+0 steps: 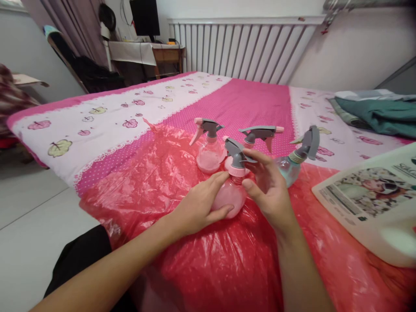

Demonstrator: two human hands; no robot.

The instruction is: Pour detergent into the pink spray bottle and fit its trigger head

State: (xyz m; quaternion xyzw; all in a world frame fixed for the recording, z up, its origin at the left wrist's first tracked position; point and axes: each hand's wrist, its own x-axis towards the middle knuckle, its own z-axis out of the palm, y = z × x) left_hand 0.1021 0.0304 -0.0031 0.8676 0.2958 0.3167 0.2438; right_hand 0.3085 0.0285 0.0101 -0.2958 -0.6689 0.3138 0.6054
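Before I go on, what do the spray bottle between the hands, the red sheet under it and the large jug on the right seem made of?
Spray bottle: glossy plastic or glass; its wall looks see-through.
Red sheet: thin, shiny plastic film, judging by its crinkles and glare.
Jug: probably plastic with a soft sheen, from its smooth, rounded edges.

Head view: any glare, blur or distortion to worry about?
Head view: white glare streaks across the red plastic; head view: small print on the jug too soft to read; head view: wide-angle stretch toward the edges, upper right corner dark.
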